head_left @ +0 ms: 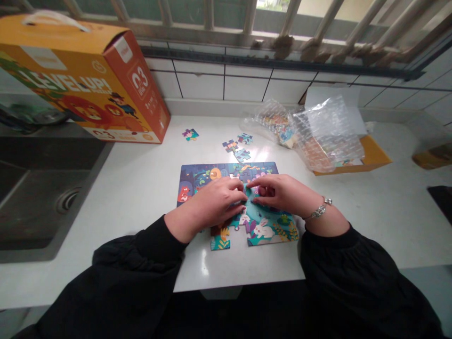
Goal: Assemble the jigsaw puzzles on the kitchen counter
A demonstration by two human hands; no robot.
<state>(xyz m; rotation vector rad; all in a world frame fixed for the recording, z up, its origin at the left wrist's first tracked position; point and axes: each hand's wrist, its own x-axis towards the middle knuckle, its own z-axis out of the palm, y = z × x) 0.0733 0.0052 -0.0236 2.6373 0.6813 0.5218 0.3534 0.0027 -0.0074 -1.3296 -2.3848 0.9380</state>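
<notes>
The left hand (208, 202) and right hand (278, 193) sit with fingers drawn narrow, tips on the jigsaw puzzle (271, 230) beneath them, its light, stiff cardboard pieces best lifted by their edges, any actual grip unclear

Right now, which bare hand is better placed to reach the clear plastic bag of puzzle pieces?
Right, probably: the braceleted right hand lies nearer the clear plastic bag than the left hand.
</notes>
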